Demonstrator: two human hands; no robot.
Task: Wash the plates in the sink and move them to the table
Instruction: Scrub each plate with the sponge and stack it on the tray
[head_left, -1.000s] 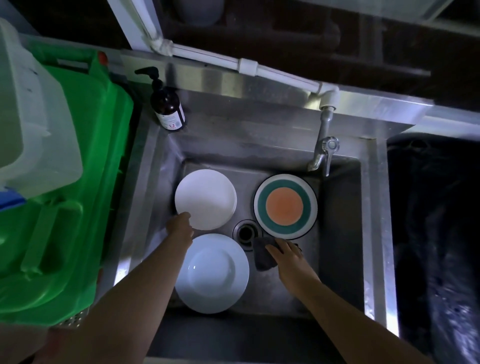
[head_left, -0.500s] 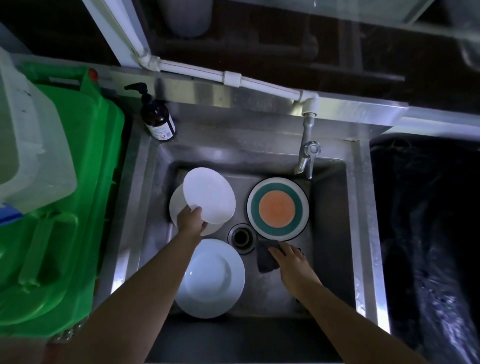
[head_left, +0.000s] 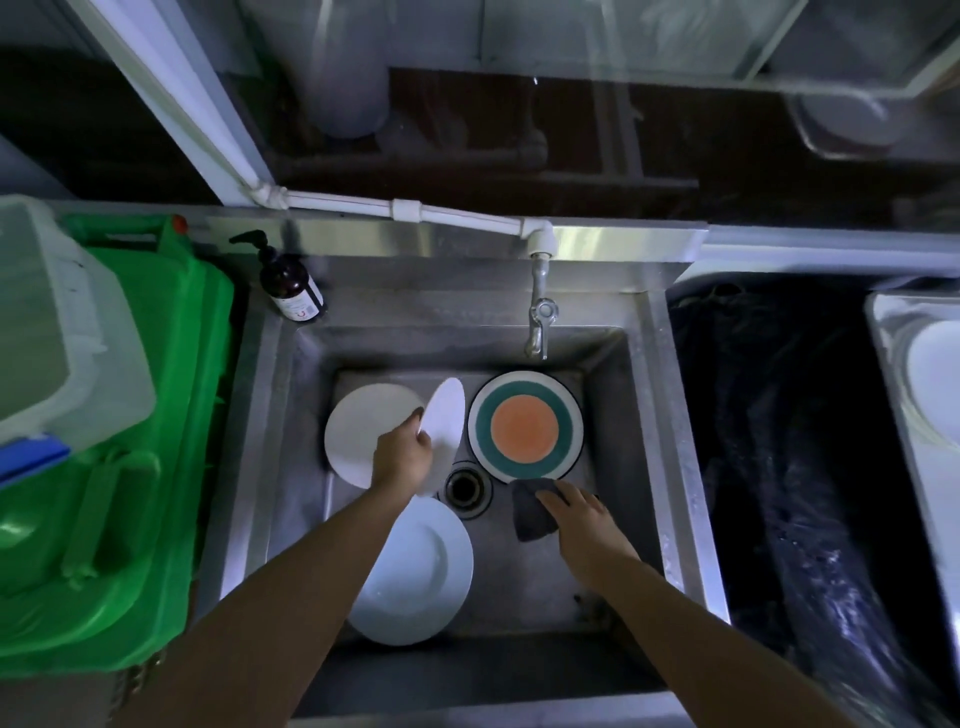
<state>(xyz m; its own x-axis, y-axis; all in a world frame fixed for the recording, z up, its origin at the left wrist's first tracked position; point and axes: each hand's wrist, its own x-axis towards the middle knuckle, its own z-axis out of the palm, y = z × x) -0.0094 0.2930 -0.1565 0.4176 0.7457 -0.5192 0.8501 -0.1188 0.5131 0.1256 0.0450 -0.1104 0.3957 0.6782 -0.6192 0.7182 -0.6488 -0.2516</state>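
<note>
In the steel sink (head_left: 639, 415) my left hand (head_left: 402, 454) grips a small white plate (head_left: 445, 415) by its near edge and holds it tilted up on edge. Under it another white plate (head_left: 363, 426) lies flat at the left of the basin. A larger white plate (head_left: 415, 571) lies at the front, partly under my left forearm. A plate with an orange middle and a green ring (head_left: 524, 427) rests flat at the right, under the tap (head_left: 539, 322). My right hand (head_left: 582, 519) presses on a dark sponge (head_left: 530, 512) beside the drain (head_left: 466, 488).
A brown pump bottle (head_left: 291, 286) stands at the sink's back left corner. A green bin (head_left: 156, 467) with a clear tub (head_left: 57, 322) on it fills the left side. To the right are a black-lined basin (head_left: 779, 467) and a tray's steel edge (head_left: 883, 353) with something white in it.
My left hand took hold of the top white plate, lifted it off the one beneath, and has turned it up on edge toward the sink's middle. My right hand stayed on the sponge.
</note>
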